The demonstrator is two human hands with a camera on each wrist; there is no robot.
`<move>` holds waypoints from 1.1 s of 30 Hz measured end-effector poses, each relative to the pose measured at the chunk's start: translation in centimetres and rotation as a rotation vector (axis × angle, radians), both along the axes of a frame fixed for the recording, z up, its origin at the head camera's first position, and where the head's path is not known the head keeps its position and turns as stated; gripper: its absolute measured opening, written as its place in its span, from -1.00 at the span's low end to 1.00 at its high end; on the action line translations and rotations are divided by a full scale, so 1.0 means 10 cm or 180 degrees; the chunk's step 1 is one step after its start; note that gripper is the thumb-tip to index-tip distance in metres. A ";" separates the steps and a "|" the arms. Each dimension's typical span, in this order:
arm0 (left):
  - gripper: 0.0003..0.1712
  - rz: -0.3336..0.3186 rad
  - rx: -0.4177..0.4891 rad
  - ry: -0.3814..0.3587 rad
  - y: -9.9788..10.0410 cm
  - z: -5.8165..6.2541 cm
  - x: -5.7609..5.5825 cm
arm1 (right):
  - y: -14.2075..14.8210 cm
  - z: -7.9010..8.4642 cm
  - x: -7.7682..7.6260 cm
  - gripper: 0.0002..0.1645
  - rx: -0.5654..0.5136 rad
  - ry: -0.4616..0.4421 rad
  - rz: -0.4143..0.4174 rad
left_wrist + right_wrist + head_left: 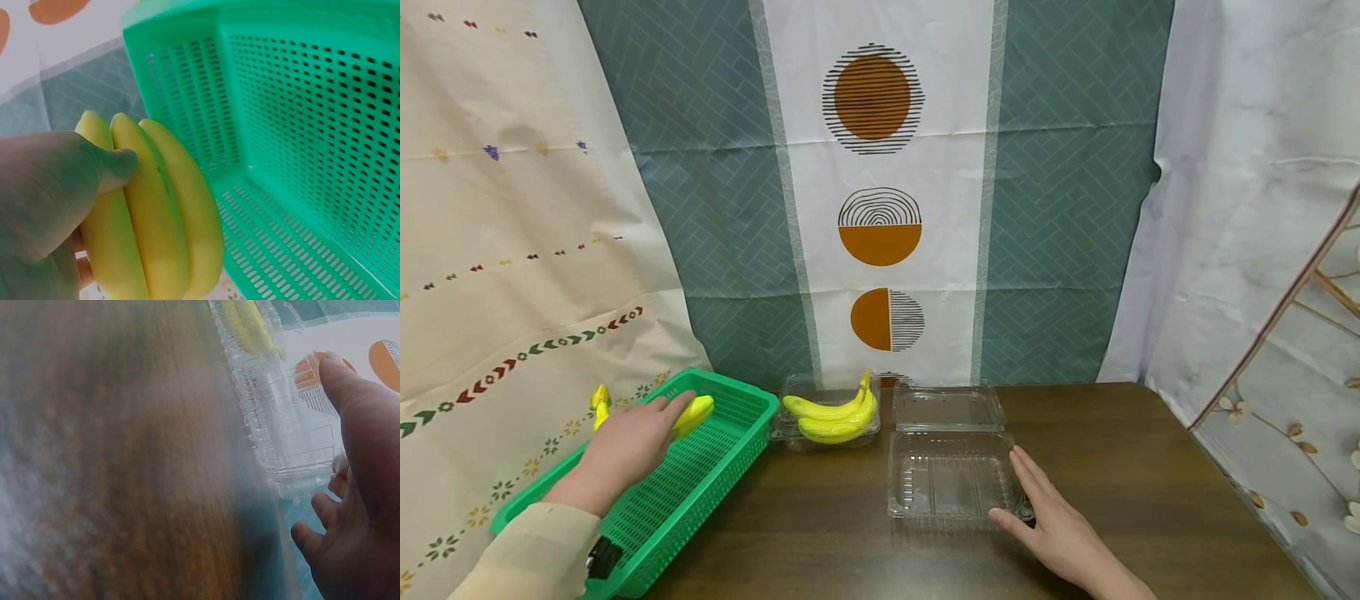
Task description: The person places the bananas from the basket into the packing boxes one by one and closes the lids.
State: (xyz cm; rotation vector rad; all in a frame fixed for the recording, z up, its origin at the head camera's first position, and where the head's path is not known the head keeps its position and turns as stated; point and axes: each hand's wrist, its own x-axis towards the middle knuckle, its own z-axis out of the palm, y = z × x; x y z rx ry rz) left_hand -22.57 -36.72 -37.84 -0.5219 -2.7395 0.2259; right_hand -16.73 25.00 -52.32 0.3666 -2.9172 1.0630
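Note:
My left hand (pixel 632 446) grips a bunch of yellow bananas (pixel 159 206) over the green basket (pixel 741 442), its thumb lying across the fruit in the left wrist view. In the head view the hand covers the middle of the bunch, leaving both ends visible. On the table, a clear plastic clamshell box (pixel 951 487) stands with its lid folded back and nothing inside. My right hand (pixel 1060 529) is at that box's right side, fingers extended along the edge and thumb near the front corner.
Left of the open box, a second clear box (pixel 797 387) holds another bunch of bananas (pixel 835 421). The brown wooden table (pixel 1112 467) extends to the right. Patterned cloth (pixel 880 250) hangs behind and on both sides.

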 end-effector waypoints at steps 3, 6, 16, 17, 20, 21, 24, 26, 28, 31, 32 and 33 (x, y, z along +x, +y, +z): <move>-0.27 -0.0048 0.0003 0.0053 0.06 0.04 -0.01 | -0.01 0.02 0.01 0.27 -0.0002 0.0018 0.0001; -0.26 -0.0079 0.0015 0.0052 0.13 0.07 -0.01 | -0.02 0.03 0.02 0.27 -0.0001 0.0029 0.0000; -0.24 -0.0172 0.0020 0.0108 0.38 0.17 0.03 | -0.01 0.01 -0.01 0.28 0.0003 -0.0028 0.0001; -0.23 -0.0186 0.0021 0.0127 0.40 0.18 0.04 | 0.00 0.01 -0.01 0.28 0.0003 -0.0018 -0.0001; -0.26 -0.0218 0.0006 0.0182 0.48 0.19 0.04 | 0.00 0.00 -0.01 0.27 0.0015 0.0015 -0.0006; -0.28 -0.0232 -0.0011 0.0206 0.50 0.19 0.03 | 0.00 0.00 -0.01 0.27 0.0016 0.0026 -0.0007; -0.32 -0.0289 -0.0056 0.0262 0.57 0.19 0.03 | 0.00 0.00 -0.01 0.27 0.0017 0.0046 -0.0015; -0.35 -0.0341 -0.0068 0.0320 0.61 0.19 0.03 | 0.00 0.00 -0.01 0.27 0.0007 0.0040 -0.0018; -0.35 -0.0391 -0.0058 0.0378 0.65 0.19 0.04 | 0.00 0.00 -0.01 0.28 -0.0005 0.0024 -0.0018; -0.33 -0.0428 -0.0057 0.0419 0.71 0.20 0.05 | -0.01 0.01 -0.01 0.28 -0.0018 0.0003 -0.0015; -0.32 -0.0427 -0.0058 0.0417 0.72 0.20 0.05 | -0.01 0.01 -0.01 0.28 -0.0017 0.0001 -0.0013; -0.31 -0.0427 -0.0061 0.0418 0.74 0.20 0.05 | -0.01 0.01 -0.01 0.28 -0.0014 0.0001 -0.0011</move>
